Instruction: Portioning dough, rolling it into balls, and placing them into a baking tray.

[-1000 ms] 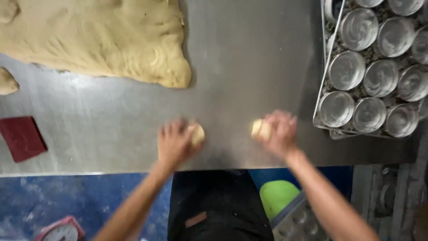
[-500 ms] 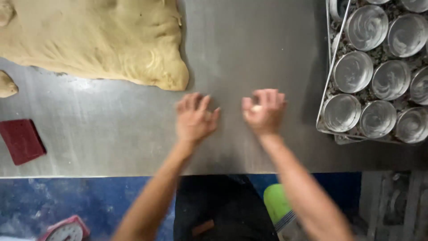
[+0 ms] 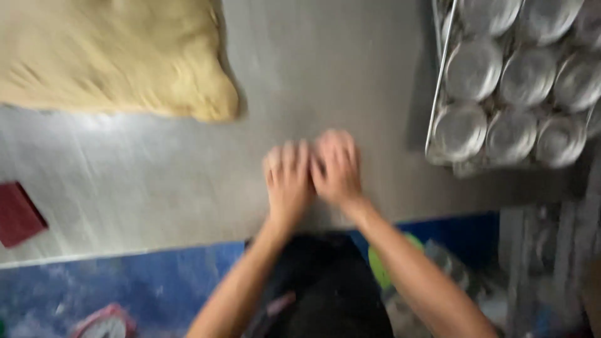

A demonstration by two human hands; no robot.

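Observation:
The view is motion-blurred. My left hand (image 3: pixel 288 181) and my right hand (image 3: pixel 335 168) lie palms down, side by side and touching, on the steel table (image 3: pixel 156 181) near its front edge. Their fingers are together and curved over whatever is under them. The small dough pieces they cupped a moment ago are hidden beneath the palms. A large slab of tan dough (image 3: pixel 113 56) lies at the back left, well away from both hands.
A wire tray (image 3: pixel 438 81) of round metal tins (image 3: pixel 466 72) stands to the right of my hands. A red pad (image 3: pixel 19 213) lies at the table's left edge. Below the table are a red scale (image 3: pixel 103 322) and a green object (image 3: pixel 375 263).
My hands, each over a small dough piece, have moved from apart to touching. The dough pieces, visible a second ago, are now covered. The camera has shifted closer.

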